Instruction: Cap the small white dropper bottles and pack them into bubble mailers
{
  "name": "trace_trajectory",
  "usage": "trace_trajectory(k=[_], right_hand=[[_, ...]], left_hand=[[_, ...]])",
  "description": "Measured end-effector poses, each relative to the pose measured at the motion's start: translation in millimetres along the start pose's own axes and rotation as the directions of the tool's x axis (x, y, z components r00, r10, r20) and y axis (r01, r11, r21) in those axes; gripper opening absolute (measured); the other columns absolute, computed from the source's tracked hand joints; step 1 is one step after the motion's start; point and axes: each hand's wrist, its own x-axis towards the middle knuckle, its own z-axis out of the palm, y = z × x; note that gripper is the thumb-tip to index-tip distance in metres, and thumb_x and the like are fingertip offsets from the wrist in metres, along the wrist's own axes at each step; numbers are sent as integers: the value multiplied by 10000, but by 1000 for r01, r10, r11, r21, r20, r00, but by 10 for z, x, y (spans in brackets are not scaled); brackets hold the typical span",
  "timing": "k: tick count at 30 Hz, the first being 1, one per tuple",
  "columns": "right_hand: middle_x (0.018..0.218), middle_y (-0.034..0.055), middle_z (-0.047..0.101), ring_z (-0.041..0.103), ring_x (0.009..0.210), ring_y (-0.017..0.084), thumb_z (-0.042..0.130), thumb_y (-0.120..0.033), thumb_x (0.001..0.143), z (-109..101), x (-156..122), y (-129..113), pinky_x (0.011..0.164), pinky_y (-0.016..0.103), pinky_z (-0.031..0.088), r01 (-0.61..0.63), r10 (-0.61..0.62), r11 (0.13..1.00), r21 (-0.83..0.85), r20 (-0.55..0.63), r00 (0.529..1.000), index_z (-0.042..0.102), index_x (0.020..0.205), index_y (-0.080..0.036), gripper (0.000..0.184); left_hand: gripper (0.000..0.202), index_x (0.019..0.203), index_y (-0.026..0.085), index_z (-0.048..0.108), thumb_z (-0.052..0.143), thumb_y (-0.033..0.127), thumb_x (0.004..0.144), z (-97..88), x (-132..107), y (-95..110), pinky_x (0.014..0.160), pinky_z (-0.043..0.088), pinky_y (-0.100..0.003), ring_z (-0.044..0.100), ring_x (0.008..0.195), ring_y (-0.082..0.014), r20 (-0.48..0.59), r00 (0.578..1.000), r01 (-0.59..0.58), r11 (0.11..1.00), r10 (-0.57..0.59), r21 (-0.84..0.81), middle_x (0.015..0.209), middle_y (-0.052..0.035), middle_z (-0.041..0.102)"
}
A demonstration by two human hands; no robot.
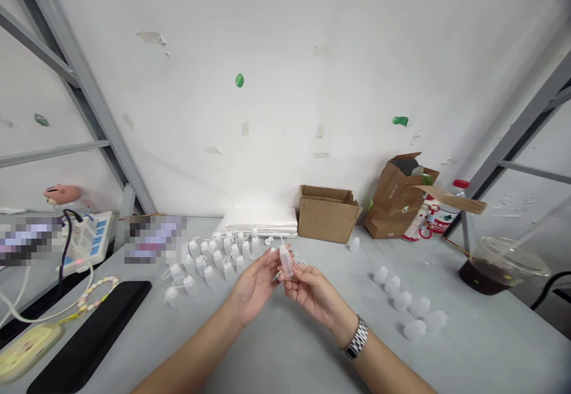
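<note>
Two hands work close together: my right hand (314, 293) pinches a small plastic dropper bottle (286, 262) from 4 o'clock, closed on its lower half, long axis near upright, nozzle (282, 240) toward 11 o'clock. My left hand (254, 287), half open at 8 o'clock, sits just beside it; whether it grips, I cannot tell.

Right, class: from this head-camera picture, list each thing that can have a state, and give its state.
Translucent plastic dropper bottle: upright, pinched, thin nozzle uncapped.
Right hand: fingers gripping the bottle.
Left hand: raised beside the bottle.
Brown cardboard box: flaps open.
Brown paper bag: open, stuffed.
Clear domed plastic cup: dark liquid inside, straw in.
White power strip: black cable plugged in.
</note>
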Motion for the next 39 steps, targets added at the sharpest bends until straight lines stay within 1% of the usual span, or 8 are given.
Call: trace_trajectory(k=[3,10,19,23,28,31,35,39], right_hand=[[736,89,684,570,588,84,711,-287,725,25,-12,2,610,208,446,2,-1,999,-44,21,1000,694,782,-75,220],[707,80,675,548,561,78,724,-312,702,50,-8,8,576,202,436,10,-5,991,-133,33,999,707,756,-76,243],[656,52,655,540,521,62,744,-258,679,-3,3,46,547,185,428,-39,39,999,1,40,998,691,732,-72,200],[619,38,642,554,530,69,737,-291,690,13,9,63,557,187,430,-100,98,994,35,53,994,691,766,-79,230],[764,71,670,619,653,133,686,-429,723,87,-4,70,669,267,445,13,-14,987,-161,-9,1000,676,867,-116,344],[813,35,652,604,691,136,705,-422,703,120,-7,80,692,276,428,90,-94,956,-280,-4,996,664,877,-173,306],[767,17,626,565,694,130,720,-417,684,126,-2,110,673,258,404,114,-122,954,-278,-11,992,660,816,-177,280],[746,18,607,539,671,130,709,-439,685,95,19,146,656,260,387,113,-125,950,-291,-21,992,653,793,-165,300]], left_hand=[[342,983,142,669,541,416,823,-10,16,-3,785,413,-281,556,823,-165,-65,998,-19,998,23,61,900,-71,663],[294,871,146,669,700,384,701,-23,39,-37,530,374,-239,516,565,-114,-88,993,-68,989,80,130,701,-21,621],[193,823,152,661,711,298,708,-49,30,-98,580,410,-215,485,532,-77,-26,992,-121,986,125,116,651,3,617],[223,854,159,674,707,326,710,-6,1,-61,724,441,-248,588,729,-129,-44,992,-110,983,118,147,825,-48,684],[264,826,168,696,754,344,638,38,-29,0,751,442,-272,611,848,-189,-181,954,-157,913,238,376,943,-72,702],[248,826,165,704,745,330,646,56,-49,0,700,440,-265,607,858,-207,-187,926,-204,849,329,487,952,-83,707],[348,1021,159,677,642,348,731,96,-89,-4,570,407,-263,596,802,-212,-121,972,-142,913,202,384,1055,-121,680],[389,1086,146,654,604,260,717,92,-92,-4,571,390,-260,587,853,-223,-104,986,-95,956,129,279,1074,-126,675]])
